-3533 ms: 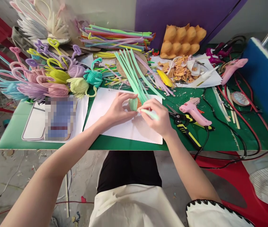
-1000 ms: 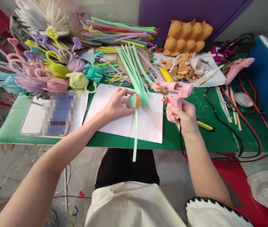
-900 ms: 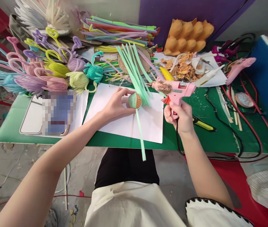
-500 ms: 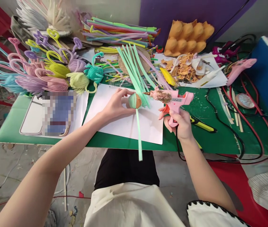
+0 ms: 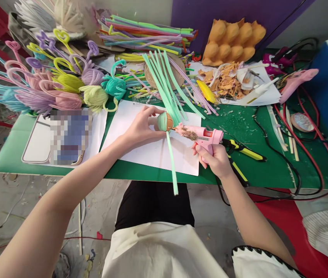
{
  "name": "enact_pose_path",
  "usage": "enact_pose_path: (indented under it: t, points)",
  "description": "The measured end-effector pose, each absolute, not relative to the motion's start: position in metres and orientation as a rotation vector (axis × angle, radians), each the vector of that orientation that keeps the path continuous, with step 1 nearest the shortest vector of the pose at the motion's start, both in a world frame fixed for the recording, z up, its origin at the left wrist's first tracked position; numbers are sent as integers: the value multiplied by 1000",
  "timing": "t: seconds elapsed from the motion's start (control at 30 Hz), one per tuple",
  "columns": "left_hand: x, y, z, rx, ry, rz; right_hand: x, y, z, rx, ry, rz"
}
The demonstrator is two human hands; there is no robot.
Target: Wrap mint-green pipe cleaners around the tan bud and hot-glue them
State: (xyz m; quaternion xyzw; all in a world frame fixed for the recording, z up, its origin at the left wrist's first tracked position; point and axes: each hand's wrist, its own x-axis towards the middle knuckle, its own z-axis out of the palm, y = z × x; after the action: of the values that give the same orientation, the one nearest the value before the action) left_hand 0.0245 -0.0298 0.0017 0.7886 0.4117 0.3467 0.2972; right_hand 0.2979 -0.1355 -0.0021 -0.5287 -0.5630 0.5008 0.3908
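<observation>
My left hand (image 5: 146,125) grips a small rounded brown piece (image 5: 169,121), partly wrapped in mint-green pipe cleaner, between thumb and fingers. One mint-green pipe cleaner (image 5: 172,166) hangs from it past the table's front edge. A pink hot glue gun (image 5: 200,135) is in my right hand (image 5: 214,158), its metal nozzle at the brown side of the piece; whether it touches I cannot tell. Behind the piece lies a bundle of mint-green pipe cleaners (image 5: 164,88). White paper (image 5: 141,150) is spread under my left hand.
Wrapped pipe-cleaner swans (image 5: 65,83) crowd the left, behind a phone (image 5: 71,137). Yellow-and-black pliers (image 5: 246,150) lie right of my right hand. An orange egg carton (image 5: 233,42) and torn carton scraps (image 5: 229,81) are at the back. Cables (image 5: 323,143) run along the right.
My right hand has lowered the glue gun and moved it left, bringing its nozzle to the brown side of the piece. My left hand stays nearly in place.
</observation>
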Motion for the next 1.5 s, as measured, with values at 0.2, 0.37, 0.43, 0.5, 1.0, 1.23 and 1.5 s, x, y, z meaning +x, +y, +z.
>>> enact_pose_path:
  t: [0.2,0.37,0.43,0.5,1.0,1.23,1.5]
  points:
    - [25,-31,1,2075,1114,925,302,-135,-7,-1355,-1471,1251]
    - [25,-30,1,2089,1130,912,303,-134,-9,-1315,-1510,1249]
    - [25,-30,0,2095,1125,911,303,-134,-10,-1306,-1522,1247]
    - [25,-30,0,2090,1120,919,303,-134,-10,-1310,-1528,1242]
    - [24,-30,-1,2107,1133,916,301,-135,-7,-1331,-1564,1219]
    - [24,-31,1,2088,1141,911,300,-133,-5,-1371,-1590,1182]
    - [25,-31,3,2065,1126,909,299,-132,-3,-1410,-1639,1111]
